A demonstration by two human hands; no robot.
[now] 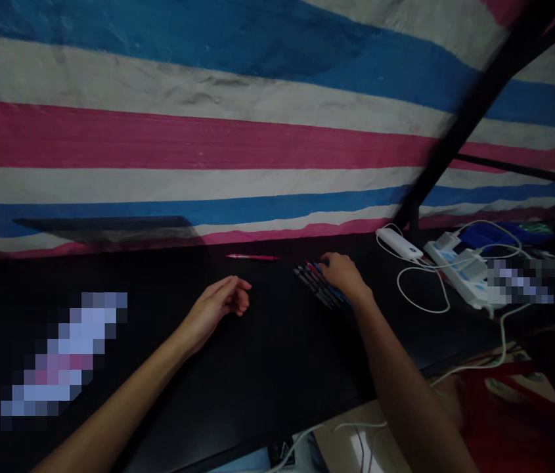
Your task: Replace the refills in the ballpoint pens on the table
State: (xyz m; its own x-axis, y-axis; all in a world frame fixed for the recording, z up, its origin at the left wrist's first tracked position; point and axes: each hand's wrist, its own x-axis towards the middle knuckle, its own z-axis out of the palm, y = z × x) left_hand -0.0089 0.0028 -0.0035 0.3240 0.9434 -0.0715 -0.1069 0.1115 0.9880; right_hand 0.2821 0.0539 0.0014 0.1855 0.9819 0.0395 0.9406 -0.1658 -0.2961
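Note:
Over the black table, my left hand (225,299) hangs with its fingers loosely curled and nothing visible in it. A red pen (252,257) lies alone on the table, beyond my left hand. To the right, several dark, blue and red pens (317,285) lie side by side in a slanted row. My right hand (343,272) is at the right end of this row, its fingers bent down onto a pen. The palm hides part of the pens and some fingertips.
A white power strip (459,272) with plugged-in chargers and looping white cables stands at the right, beside a white rectangular device (399,244). A blue item (491,235) lies behind it. A blurred-out flat object (67,355) lies at left. Striped sheeting (208,144) backs the black table (267,368).

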